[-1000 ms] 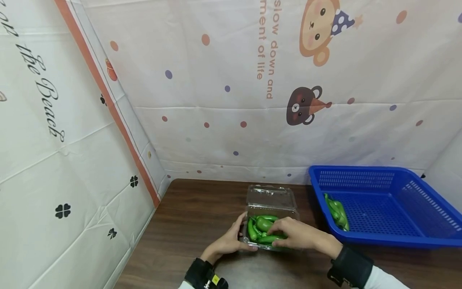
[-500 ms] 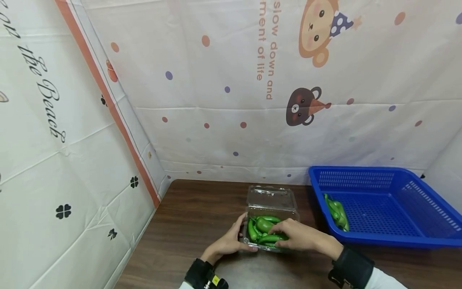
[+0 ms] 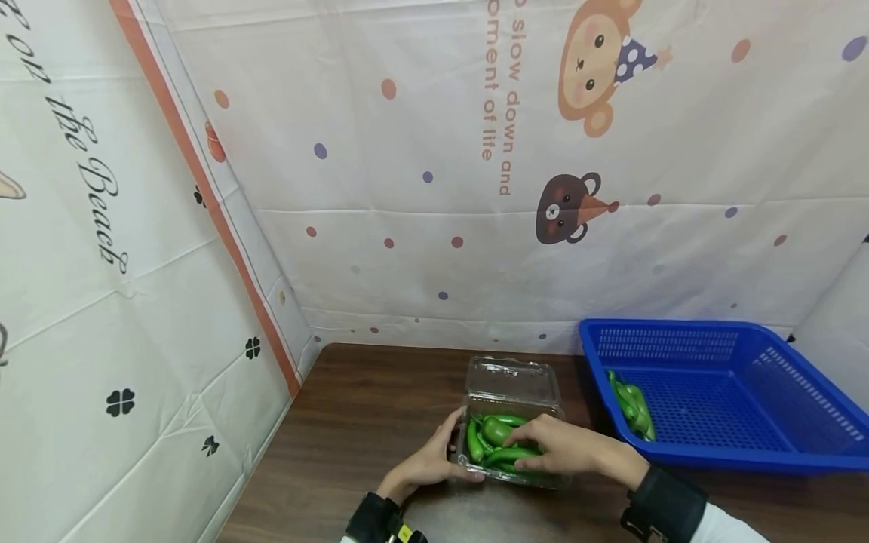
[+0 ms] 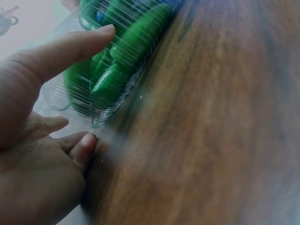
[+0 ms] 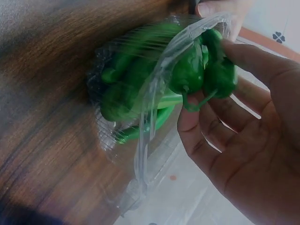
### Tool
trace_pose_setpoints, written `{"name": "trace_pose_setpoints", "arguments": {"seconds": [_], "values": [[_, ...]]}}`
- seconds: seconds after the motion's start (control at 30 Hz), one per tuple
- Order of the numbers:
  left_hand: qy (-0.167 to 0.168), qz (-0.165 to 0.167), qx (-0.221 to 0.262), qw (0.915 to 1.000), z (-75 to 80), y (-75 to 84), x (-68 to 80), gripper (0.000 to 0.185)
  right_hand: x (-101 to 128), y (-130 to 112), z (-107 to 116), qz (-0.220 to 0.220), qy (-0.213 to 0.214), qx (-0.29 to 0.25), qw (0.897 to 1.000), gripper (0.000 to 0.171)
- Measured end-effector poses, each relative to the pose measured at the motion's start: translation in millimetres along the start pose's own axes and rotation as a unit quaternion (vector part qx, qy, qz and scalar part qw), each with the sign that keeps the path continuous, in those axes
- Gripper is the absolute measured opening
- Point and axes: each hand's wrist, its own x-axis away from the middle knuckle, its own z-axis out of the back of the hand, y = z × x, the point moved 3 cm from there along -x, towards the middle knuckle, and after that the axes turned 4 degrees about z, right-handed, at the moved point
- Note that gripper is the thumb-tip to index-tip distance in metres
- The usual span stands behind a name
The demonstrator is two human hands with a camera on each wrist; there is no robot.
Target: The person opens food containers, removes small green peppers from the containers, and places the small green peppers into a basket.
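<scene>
A clear plastic clamshell box full of green peppers sits on the table, its lid folded back. My left hand grips the box's front left corner. In the left wrist view the thumb lies along the front wall, with the other fingers below and behind. My right hand reaches into the box's right side. Seen from the right wrist, thumb and fingers pinch green peppers at the rim, stems toward the palm. The peppers' far ends are hidden in the pile.
To the right stands a blue perforated basket, with a few green peppers against its left wall. The brown wooden table extends left of the box. Printed white cloth hangs behind and at the left.
The head view has tilted up slightly, so everything sits a little lower in it. Both hands stay nearly where they were on the box and peppers.
</scene>
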Motion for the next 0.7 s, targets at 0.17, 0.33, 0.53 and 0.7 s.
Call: {"name": "trace_pose_setpoints", "arguments": {"seconds": [0.17, 0.33, 0.53, 0.7], "values": [[-0.004, -0.003, -0.005, 1.0, 0.2, 0.1, 0.2, 0.108, 0.2, -0.6, -1.4, 0.0, -0.005, 0.007, 1.0, 0.035], [-0.002, -0.003, -0.005, 1.0, -0.3, 0.8, 1.6, 0.109, 0.7, -0.7, -4.2, 0.004, -0.009, 0.012, 1.0, 0.039], [-0.005, -0.007, -0.001, 1.0, -1.1, 1.9, 2.3, 0.109, 0.2, -1.0, -3.9, 0.006, -0.005, 0.009, 1.0, 0.036], [-0.009, -0.008, -0.003, 0.9999, -0.7, 2.9, 2.3, 0.108, 0.7, -1.8, -0.1, 0.018, 0.005, 0.009, 1.0, 0.031]]}}
